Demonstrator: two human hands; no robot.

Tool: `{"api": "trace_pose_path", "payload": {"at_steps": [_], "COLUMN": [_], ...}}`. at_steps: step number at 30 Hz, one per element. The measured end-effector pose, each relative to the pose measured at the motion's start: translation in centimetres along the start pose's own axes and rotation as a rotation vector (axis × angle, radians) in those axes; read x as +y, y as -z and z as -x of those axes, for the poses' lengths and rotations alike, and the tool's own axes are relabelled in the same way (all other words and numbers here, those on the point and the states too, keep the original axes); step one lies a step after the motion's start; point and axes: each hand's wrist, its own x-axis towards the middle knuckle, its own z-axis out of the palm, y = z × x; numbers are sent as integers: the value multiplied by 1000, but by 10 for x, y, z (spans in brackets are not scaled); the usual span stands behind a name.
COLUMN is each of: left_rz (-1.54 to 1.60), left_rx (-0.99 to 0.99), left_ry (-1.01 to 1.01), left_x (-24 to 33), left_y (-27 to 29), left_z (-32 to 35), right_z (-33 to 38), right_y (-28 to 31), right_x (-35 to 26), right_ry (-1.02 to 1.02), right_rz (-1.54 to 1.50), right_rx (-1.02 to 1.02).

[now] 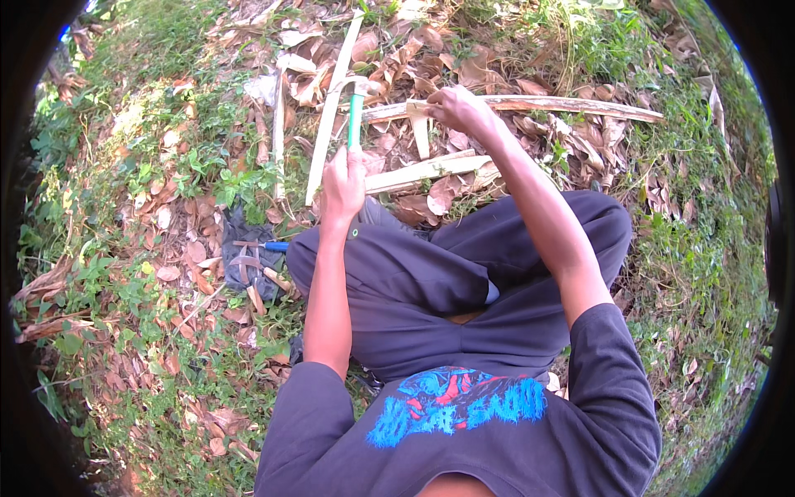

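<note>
My left hand (343, 180) is wrapped round the green handle of a claw hammer (356, 123), its metal head pointing away from me beside an upright-lying pale wooden strip (329, 124). My right hand (458, 109) has its fingers pinched together at a long rough wooden strip (571, 103) that lies crosswise. What the fingertips hold, if anything, is too small to make out. Just left of those fingers, a short tapered wooden piece (421, 135) meets the long strip and points back toward me. Nearer my legs lies another pale wooden slat (431, 171).
I sit cross-legged in dark trousers (389, 273) on ground with dry leaves and grass. By my left knee, a black plastic sheet (238, 222) lies under a blue-handled tool (273, 246) and other hand tools. A thin stick of wood (279, 141) lies left of the strips.
</note>
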Motion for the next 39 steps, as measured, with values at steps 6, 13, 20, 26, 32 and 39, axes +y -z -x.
{"api": "trace_pose_path", "payload": {"at_steps": [6,13,20,26,32,39], "left_rz": [-245,-222,-227,-422,-351,-343], "left_rx": [-16,-30,38,-28,86,16], "left_ry": [-184,-152,-194,-379,-237,-172], "left_x": [38,63,93,57,118,108], "left_y": [-6,-12,7,1,19,21], "left_z": [13,23,16,25,12,15], "right_z": [3,5,8,2,-3,-12], "right_y": [-1,-9,-7,-8,-27,-52], "right_x": [-11,3,-4,-15,-5,-2], "right_ry": [0,-1,-30,7,-21,87], "right_rz": [44,2,-43,-7,-30,48], "right_rx": [17,101,87,67,63,141]}}
